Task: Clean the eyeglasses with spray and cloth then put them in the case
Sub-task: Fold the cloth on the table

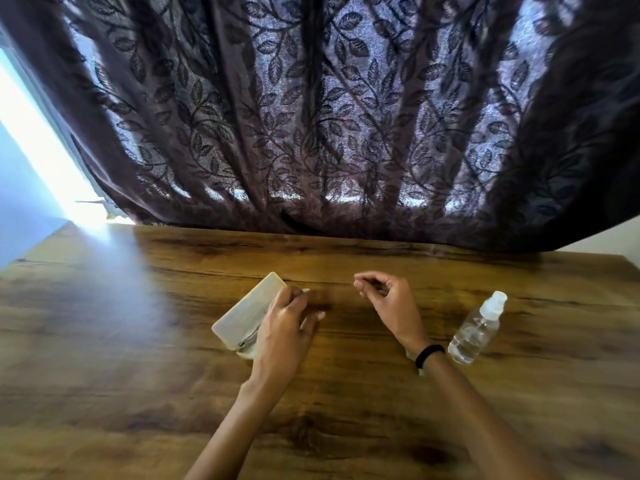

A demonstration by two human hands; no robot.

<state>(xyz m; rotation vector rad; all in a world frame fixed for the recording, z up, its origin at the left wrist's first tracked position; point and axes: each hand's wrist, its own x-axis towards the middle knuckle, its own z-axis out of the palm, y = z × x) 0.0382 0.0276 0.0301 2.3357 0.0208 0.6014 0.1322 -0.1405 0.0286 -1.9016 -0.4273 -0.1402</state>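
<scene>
The left hand [284, 323] rests on the near right edge of a pale, translucent, oblong plastic eyeglass case [247, 315], fingers curled over it and gripping it where it lies on the brown wood-grain desk [138, 341]. The case's lid looks raised toward the far left, and something glints inside at its near end, but I cannot tell whether that is the eyeglasses; no glasses or cloth show clearly anywhere else.

The right hand [384, 294] hovers to the right, apart from the case, fingertips pinched loosely together; whether it holds anything small I cannot tell. A dark band sits on that wrist.

Further right, the clear plastic spray bottle with a white nozzle [476, 329] lies tilted on the desk, untouched.

This looks like a step at the case, either opening it to take the glasses out or closing them in. The next move likely calls for the right hand to join at the case while the left steadies it.

Behind the desk hangs a dark leaf-patterned curtain [346, 116].
</scene>
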